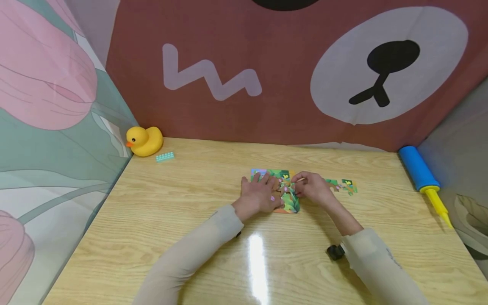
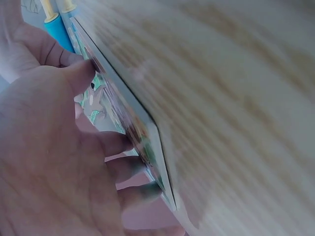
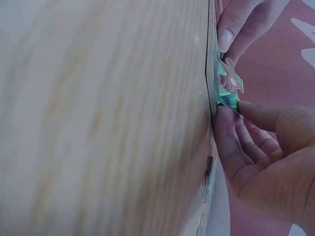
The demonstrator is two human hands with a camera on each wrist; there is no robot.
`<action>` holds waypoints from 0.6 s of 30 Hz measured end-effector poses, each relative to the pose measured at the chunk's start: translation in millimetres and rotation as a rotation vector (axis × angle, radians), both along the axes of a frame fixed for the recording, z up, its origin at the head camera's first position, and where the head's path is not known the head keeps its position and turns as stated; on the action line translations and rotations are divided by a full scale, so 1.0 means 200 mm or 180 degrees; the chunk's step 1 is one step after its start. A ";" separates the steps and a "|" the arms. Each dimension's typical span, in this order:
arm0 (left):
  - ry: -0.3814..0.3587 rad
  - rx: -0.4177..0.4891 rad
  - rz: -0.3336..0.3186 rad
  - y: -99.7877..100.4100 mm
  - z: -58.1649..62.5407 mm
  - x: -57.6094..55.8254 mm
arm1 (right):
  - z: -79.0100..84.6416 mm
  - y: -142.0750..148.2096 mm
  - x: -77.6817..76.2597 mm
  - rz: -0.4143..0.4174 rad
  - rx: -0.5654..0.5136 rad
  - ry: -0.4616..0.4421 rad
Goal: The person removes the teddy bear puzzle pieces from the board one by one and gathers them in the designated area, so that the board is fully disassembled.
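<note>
A colourful jigsaw puzzle (image 1: pixel 292 205) lies flat on the wooden table, printed with green leaves and brown animal shapes. Spread across its left part, my left hand (image 1: pixel 259 196) rests with the fingers fairly straight; its fingertips touch the board in the left wrist view. At the puzzle's right edge, my right hand (image 1: pixel 313 188) pinches a puzzle piece (image 3: pixel 229 84) between thumb and forefinger. That piece is tilted up from the board, green and brown in the right wrist view. Loose puzzle pieces (image 1: pixel 347 185) lie on the table just right of the right hand.
A yellow rubber duck (image 1: pixel 146 142) sits at the back left corner, with a turquoise toy brick (image 1: pixel 165 157) before it. By the right edge lies a blue and yellow toy pump (image 1: pixel 421 171). Printed fabric walls (image 1: pixel 213 118) enclose the table's back and sides.
</note>
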State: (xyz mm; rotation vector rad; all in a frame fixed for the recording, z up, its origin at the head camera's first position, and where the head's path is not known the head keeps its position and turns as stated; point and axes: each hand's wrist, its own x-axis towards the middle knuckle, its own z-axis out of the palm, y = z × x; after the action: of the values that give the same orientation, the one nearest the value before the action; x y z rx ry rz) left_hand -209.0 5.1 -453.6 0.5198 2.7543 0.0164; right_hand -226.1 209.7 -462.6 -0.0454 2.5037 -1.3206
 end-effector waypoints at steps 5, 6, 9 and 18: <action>-0.0029 0.0025 0.0021 0.00 0.00 -0.01 | 0.00 0.00 -0.01 -0.0018 0.0022 -0.0012; -0.0029 0.0028 0.0025 0.00 0.00 -0.01 | 0.00 0.00 -0.01 -0.0018 0.0017 -0.0010; -0.0030 0.0022 0.0033 0.00 0.00 0.00 | 0.00 0.00 -0.01 -0.0008 -0.0031 -0.0013; -0.0037 -0.0009 0.0025 0.00 0.00 0.00 | -0.01 0.03 -0.02 -0.0167 -0.0421 -0.0348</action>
State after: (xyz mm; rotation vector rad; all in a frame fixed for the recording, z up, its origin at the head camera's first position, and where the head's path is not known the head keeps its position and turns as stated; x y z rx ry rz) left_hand -208.9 5.7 -454.0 0.5067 2.7447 0.0175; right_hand -229.2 216.2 -465.1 0.0618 2.3395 -1.4671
